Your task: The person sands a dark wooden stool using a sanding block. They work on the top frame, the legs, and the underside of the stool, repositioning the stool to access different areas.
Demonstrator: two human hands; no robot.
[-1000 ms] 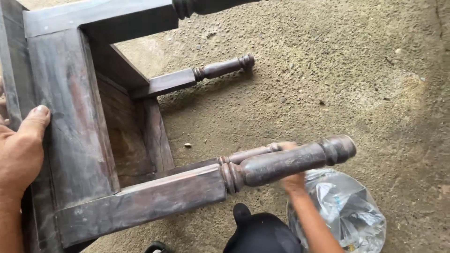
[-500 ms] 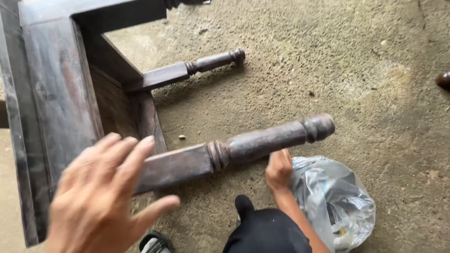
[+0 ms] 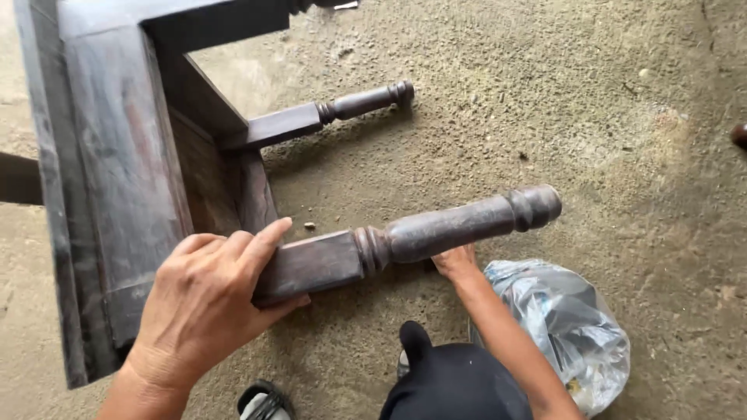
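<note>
1. Dark, worn wooden stool/small table frame (image 3: 117, 179) is lying tipped on its side on rough grey concrete floor (image 3: 545, 101), legs pointing toward floor's right edge.
2. Left hand (image 3: 206, 299) is wrapping over the near turned wooden leg (image 3: 420, 233) at its square upper section, right where leg meets frame corner. Fingers curled across top, thumb tucked under – gripping, not flat.
3. That leg is sticking out off the floor; round lathe-turned end w/ ring beads is hanging free, not touching ground as far as visible.
4. Right hand (image 3: 455, 263) is reaching up under the leg's rounded mid part, just past the bead collar. Fingers mostly hidden behind the wood – can't tell if closed round it or only pressing.
5. Far turned leg (image 3: 327, 117) is resting w/ its tip on the floor, well apart from both hands.
6. Crumpled clear plastic bag (image 3: 568, 327) w/ dark contents is sitting on floor just beside right forearm, near bottom edge.
7. Black-clad knee (image 3: 451, 381) and black sandal (image 3: 261, 400) are showing at bottom edge, between the arms.
</note>
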